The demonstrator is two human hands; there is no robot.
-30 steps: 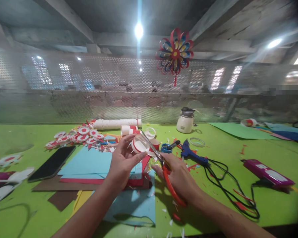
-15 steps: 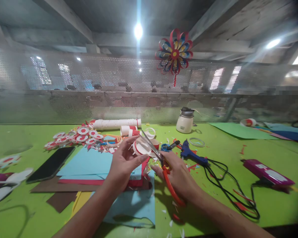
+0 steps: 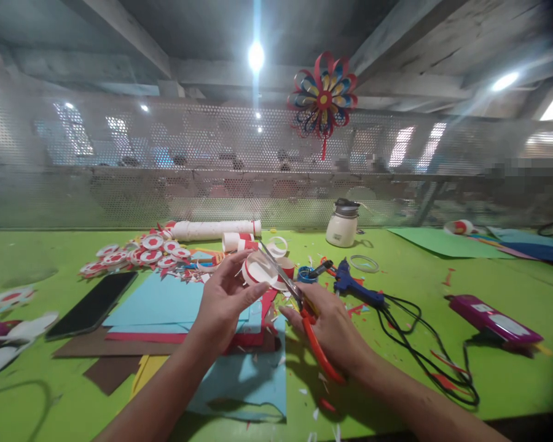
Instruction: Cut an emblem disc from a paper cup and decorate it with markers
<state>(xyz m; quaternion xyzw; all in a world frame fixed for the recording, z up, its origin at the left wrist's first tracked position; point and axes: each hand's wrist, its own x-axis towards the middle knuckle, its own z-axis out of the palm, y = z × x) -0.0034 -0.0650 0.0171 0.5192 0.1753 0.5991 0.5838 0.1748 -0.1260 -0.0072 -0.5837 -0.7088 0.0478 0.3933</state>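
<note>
Between thumb and fingers, my left hand [image 3: 225,301] grips a cut paper cup [image 3: 256,268], white inside with a red outer side, its round opening turned toward me. My right hand [image 3: 334,322] is closed around the orange handles of a pair of scissors [image 3: 320,353]. The metal blades point up and left and lie across the cup piece; whether they are biting into the paper I cannot make out. Below my left hand lies a stack of light blue paper [image 3: 159,301] over red and brown sheets.
Red-and-white paper discs [image 3: 152,242] and a stack of white cups [image 3: 212,229] lie at the back left. A phone [image 3: 94,301] is on the left. Rightward are a blue glue gun [image 3: 357,285], black cord, a purple device [image 3: 493,319] and a cream jar [image 3: 341,228].
Little differs. The cup piece in my left hand has tilted slightly and shifted a bit left, and the view has moved marginally. My right hand keeps hold of the scissors.
</note>
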